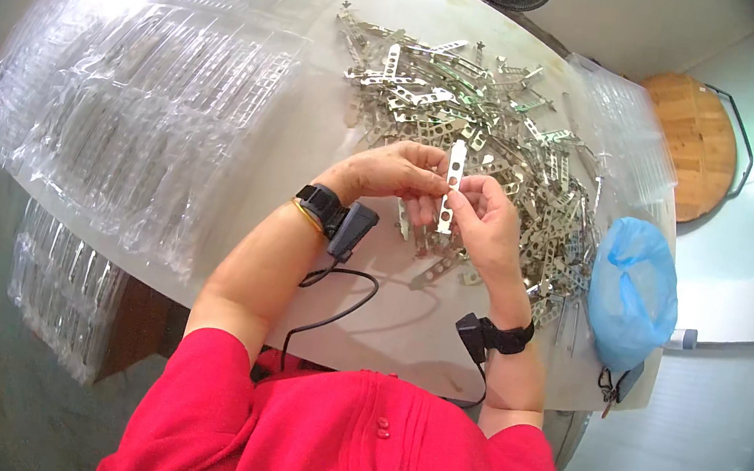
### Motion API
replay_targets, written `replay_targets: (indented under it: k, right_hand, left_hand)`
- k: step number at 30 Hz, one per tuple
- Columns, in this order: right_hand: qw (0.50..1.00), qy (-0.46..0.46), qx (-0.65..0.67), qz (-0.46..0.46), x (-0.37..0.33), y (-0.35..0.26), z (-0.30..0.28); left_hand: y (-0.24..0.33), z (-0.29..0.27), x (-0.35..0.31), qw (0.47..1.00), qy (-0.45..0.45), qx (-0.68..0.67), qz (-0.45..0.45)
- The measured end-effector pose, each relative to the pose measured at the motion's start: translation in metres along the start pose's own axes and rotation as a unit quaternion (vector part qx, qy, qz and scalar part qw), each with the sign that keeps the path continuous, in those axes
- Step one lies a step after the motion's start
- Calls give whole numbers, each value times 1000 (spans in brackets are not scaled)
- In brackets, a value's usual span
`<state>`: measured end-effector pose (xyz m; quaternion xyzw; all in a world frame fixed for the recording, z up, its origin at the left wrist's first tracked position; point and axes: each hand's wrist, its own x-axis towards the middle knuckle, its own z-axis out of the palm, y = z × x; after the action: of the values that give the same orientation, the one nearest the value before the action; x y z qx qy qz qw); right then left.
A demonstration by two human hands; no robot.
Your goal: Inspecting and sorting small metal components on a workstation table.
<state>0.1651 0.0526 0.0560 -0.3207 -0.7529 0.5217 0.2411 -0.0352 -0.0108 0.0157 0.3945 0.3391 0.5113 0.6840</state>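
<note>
A flat silvery metal strip with a row of round holes stands upright between my two hands, over the near edge of a heap. My left hand grips it from the left, thumb and fingers pressed at its middle. My right hand pinches its right side, a little lower down. Behind and to the right spreads a large loose heap of similar perforated metal strips. A few single strips lie on the white table just below my hands.
Clear plastic trays in film cover the table's left side; more trays stand below it. Other clear trays lie at the far right. A blue plastic bag sits at the right edge. Cables hang from my wrist devices.
</note>
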Motion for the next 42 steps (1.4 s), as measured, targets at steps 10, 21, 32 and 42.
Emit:
replay_targets:
  k: [10,21,32,42]
  right_hand:
    - [995,-16,-89,-30,-10,-15,0]
    - [994,-19,-96,-37,-10,-13,4]
    - [994,-29,-94,-40,-17,-9,4]
    - [994,-19,-95,-48,-17,-5,4]
  left_hand:
    - [-11,-13,4,999,2,-39,13]
    - [-9,-15,4,999,27,-40,0]
    - [-6,-12,0,998,28,-60,-14]
    - [-7,-14,2,998,22,-57,-5]
